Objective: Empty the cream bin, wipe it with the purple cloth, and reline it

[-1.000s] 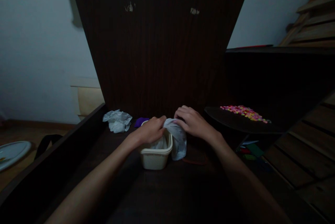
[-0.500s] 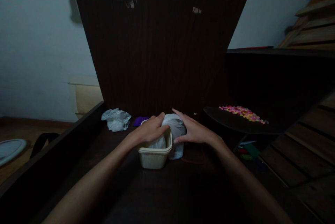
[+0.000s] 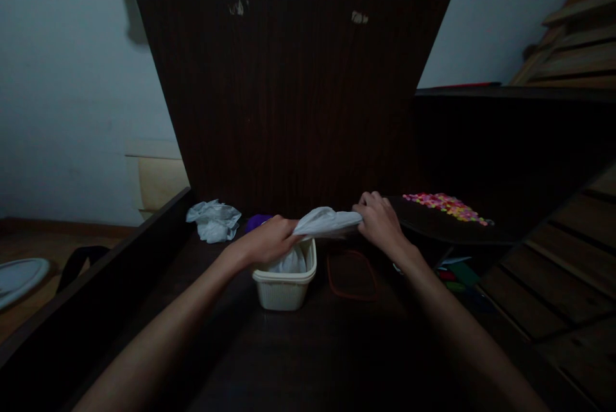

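Observation:
A white plastic bag (image 3: 327, 222) is stretched sideways between my two hands, just above a cream plastic basket (image 3: 283, 293). My left hand (image 3: 271, 240) is closed on the bag's left end, over the basket's back rim. At the bag's right end, my right hand (image 3: 380, 219) grips it with curled fingers. More whitish plastic (image 3: 290, 262) lies inside the basket; whether it joins the stretched bag I cannot tell. A purple thing (image 3: 258, 223) shows partly behind my left hand.
A crumpled whitish plastic bag (image 3: 213, 221) lies at the back left of the dark surface. Right of the basket is a reddish-brown rounded outline (image 3: 351, 275). Many small pink and yellow pieces (image 3: 447, 208) cover a shelf at right. A raised board (image 3: 103, 283) edges the left side.
My right hand has moved right and closed on the bag. The bag, bunched upright beside the basket before, is now pulled out lengthwise. The reddish-brown outline shows more fully.

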### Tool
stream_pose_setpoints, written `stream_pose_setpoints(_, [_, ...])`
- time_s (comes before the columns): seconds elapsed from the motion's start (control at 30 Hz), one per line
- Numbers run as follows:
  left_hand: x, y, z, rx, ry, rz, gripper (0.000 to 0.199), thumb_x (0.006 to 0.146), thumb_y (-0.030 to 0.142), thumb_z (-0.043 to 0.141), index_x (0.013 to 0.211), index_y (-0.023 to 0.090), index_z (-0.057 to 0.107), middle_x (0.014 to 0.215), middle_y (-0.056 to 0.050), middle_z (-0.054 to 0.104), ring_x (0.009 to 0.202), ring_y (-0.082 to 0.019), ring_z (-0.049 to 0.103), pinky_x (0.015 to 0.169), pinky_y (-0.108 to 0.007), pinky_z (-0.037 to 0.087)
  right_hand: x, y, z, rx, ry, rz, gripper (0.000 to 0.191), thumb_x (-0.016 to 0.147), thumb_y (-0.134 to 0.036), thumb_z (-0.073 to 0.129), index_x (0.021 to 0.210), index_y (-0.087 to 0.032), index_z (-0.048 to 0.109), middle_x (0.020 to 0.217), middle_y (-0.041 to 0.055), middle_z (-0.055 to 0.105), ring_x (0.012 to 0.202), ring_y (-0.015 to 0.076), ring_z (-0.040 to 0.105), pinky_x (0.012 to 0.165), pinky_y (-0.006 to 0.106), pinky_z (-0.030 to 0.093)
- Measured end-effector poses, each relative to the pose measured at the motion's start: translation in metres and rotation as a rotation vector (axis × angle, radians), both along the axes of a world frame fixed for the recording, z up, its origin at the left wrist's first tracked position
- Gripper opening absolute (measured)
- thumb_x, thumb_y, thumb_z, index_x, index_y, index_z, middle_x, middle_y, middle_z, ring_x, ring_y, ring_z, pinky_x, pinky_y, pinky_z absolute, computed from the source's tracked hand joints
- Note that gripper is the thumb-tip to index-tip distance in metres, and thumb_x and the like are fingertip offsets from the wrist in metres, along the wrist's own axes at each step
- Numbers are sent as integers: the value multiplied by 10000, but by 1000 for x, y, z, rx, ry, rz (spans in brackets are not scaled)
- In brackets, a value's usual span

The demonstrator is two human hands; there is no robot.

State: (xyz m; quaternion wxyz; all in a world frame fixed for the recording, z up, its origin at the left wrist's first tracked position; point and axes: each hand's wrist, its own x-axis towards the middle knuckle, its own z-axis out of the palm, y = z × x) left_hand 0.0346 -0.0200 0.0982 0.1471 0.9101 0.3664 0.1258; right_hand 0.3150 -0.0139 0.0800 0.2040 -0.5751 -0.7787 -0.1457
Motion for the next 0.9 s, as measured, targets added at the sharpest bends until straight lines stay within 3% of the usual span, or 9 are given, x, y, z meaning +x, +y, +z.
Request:
stream_pose_setpoints(0.2, [-5, -7, 6, -76, -69, -62, 400, 992, 550, 528, 1070, 181, 660, 892, -31, 733, 746, -183, 668, 639, -244, 464, 8, 0, 16, 55, 138, -22, 367, 693, 11, 456, 878, -175, 713, 1028, 118, 711, 993, 268, 624, 877, 352, 465])
stream_pose_setpoints(0.33, [-3, -4, 5, -65, -206, -14, 486, 1071, 491, 317, 969, 163, 661, 887, -45, 710, 762, -181, 643, 711, -273, 494, 7, -2, 32, 50, 203, -18, 304, 716, -21, 425, 814, -181, 665, 803, 60, 692, 779, 217, 650, 714, 289, 461])
stream_pose_setpoints(0.43, [-7, 1, 4, -74, -240, 25, 400, 1053, 370, 357, 988, 147, 683, 946, -66, 736, 833, -201, 664, 807, -311, 527, 10, -2, 37, 46, 208, -35, 299, 684, -23, 431, 802, -181, 655, 784, 58, 685, 759, 222, 642, 693, 292, 445])
stream_pose_setpoints(0.5, [-12, 2, 4, -99, -278, -24, 336, 990, 228, 425, 1219, 154, 659, 1180, -88, 739, 1038, -222, 675, 959, -350, 519, 14, -2, 36, 39, 196, -36, 322, 657, -11, 437, 814, -173, 666, 841, 81, 696, 808, 236, 648, 731, 308, 454])
stream_pose_setpoints(0.57, [-17, 1, 6, -157, -297, -93, 566, 903, 115, 463, 1463, 182, 514, 1402, -100, 658, 1195, -225, 639, 1049, -370, 493, 17, -3, 33, 11, 166, -27, 370, 643, -6, 459, 882, -163, 693, 910, 101, 703, 881, 260, 654, 797, 342, 476])
stream_pose_setpoints(0.63, [-19, -1, 7, -222, -309, -125, 743, 851, 68, 472, 1575, 203, 375, 1494, -108, 594, 1238, -224, 628, 1057, -372, 502, 16, -6, 30, -68, 131, 51, 492, 651, -21, 511, 1083, -157, 705, 1066, 124, 707, 1024, 293, 650, 913, 404, 492])
stream_pose_setpoints(0.77, [-14, -4, 9, -219, -390, -160, 811, 836, 35, 461, 1607, 250, 332, 1541, -91, 552, 1339, -232, 577, 1113, -397, 480, -3, -16, 24, -354, 149, 371, 932, 707, -178, 721, 1574, -189, 379, 1563, 172, 471, 1416, 343, 470, 1158, 519, 382])
stream_pose_setpoints(0.83, [-8, -4, 10, -173, -409, -202, 776, 844, 20, 450, 1580, 260, 399, 1548, -80, 543, 1387, -232, 537, 1163, -415, 438, -19, -19, 18, -454, 194, 446, 1093, 698, -327, 824, 1629, -188, 270, 1640, 198, 368, 1494, 368, 381, 1194, 551, 336])
stream_pose_setpoints(0.9, [-3, -5, 10, -139, -395, -234, 675, 864, 13, 437, 1484, 257, 547, 1517, -72, 569, 1382, -226, 539, 1186, -421, 412, -35, -20, 9, -493, 232, 478, 1144, 673, -390, 862, 1629, -174, 271, 1657, 221, 338, 1527, 380, 328, 1212, 569, 296])
